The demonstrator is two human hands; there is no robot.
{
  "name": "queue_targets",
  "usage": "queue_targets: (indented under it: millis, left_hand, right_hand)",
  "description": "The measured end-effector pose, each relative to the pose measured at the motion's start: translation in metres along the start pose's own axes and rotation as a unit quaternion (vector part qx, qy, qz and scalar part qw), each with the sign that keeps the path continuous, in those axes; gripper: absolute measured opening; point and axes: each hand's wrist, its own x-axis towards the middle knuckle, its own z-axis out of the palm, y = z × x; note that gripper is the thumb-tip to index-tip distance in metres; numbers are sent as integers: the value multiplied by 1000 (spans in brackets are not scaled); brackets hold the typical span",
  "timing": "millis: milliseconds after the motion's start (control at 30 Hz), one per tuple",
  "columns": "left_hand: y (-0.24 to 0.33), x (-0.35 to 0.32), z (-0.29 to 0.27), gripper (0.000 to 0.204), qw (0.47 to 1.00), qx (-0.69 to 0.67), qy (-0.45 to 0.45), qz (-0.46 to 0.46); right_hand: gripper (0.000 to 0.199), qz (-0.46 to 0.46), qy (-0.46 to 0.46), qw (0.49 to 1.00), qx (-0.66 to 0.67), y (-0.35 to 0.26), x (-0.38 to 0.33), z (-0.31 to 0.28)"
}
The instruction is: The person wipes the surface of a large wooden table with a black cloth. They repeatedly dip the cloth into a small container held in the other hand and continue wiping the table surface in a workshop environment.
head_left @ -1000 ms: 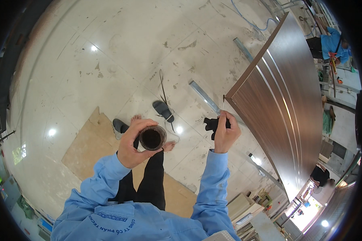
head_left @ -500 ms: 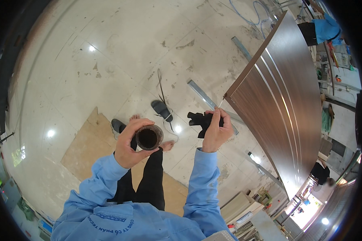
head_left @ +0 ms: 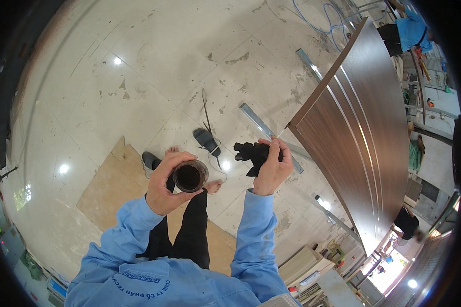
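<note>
My left hand (head_left: 164, 184) is wrapped round a clear cup (head_left: 190, 175) with dark brown contents and a stained rim. To the right, my right hand (head_left: 274, 166) pinches a thin pale stick (head_left: 280, 134) between thumb and forefinger. Bunched in that same hand is a piece of black cloth (head_left: 251, 156), perhaps a glove, which hangs out to the left. The stick's far end reaches the near left corner of a large brown wood-grain panel (head_left: 343, 117) with several shiny metal strips. Whether the tip touches the corner I cannot tell.
Metal bars (head_left: 258, 123) lie beneath the panel. On the tiled floor are a cardboard sheet (head_left: 105, 184), a dark sandal (head_left: 206, 141) and a cord (head_left: 205, 105) near my feet. A blue hose (head_left: 315, 25) curls at the far right, close to a person in blue (head_left: 412, 33).
My right hand has shifted slightly left with the stick and black cloth, and the cloth's folds have changed a little. My left hand and the cup have stayed almost still.
</note>
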Motion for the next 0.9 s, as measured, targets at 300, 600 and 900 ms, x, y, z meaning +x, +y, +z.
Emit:
queue_targets:
  millis: [300, 600, 900]
  left_hand:
    - [-2, -3, -2, 71, 1000, 17, 6, 12]
    - [-7, -3, 3, 69, 999, -1, 32, 1]
    - [20, -2, -14, 65, 995, 57, 48, 70]
  right_hand:
    - [18, -34, 22, 998, 39, 7, 1, 2]
    - [18, -17, -9, 999, 39, 16, 6, -4]
    - [17, -27, -102, 979, -177, 12, -9, -39]
